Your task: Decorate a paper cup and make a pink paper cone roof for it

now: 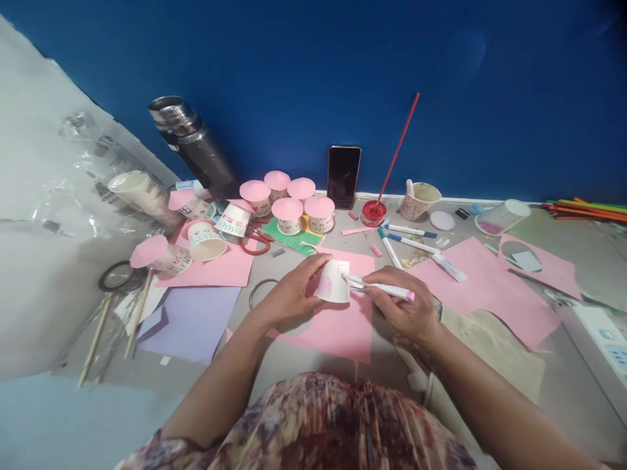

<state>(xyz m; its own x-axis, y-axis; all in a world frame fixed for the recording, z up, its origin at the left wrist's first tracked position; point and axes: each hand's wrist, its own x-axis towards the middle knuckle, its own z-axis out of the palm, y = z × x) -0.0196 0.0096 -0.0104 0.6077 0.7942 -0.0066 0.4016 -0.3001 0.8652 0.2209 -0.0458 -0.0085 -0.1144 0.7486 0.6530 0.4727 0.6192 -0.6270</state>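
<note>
A white paper cup with a pink-purple patch drawn on its side lies tilted in my left hand, the fingers wrapped around its left part. My right hand grips a white marker with a pink end, its tip at the cup's wall near some drawn lines. Pink paper lies on the table below the cup. Beyond my hands stand several decorated paper cups topped with pink paper cones.
A steel flask leans at the back left near a stack of paper cups. A phone rests against the blue wall. Red paint holds an upright red stick. Red-handled scissors, markers and a power strip lie around.
</note>
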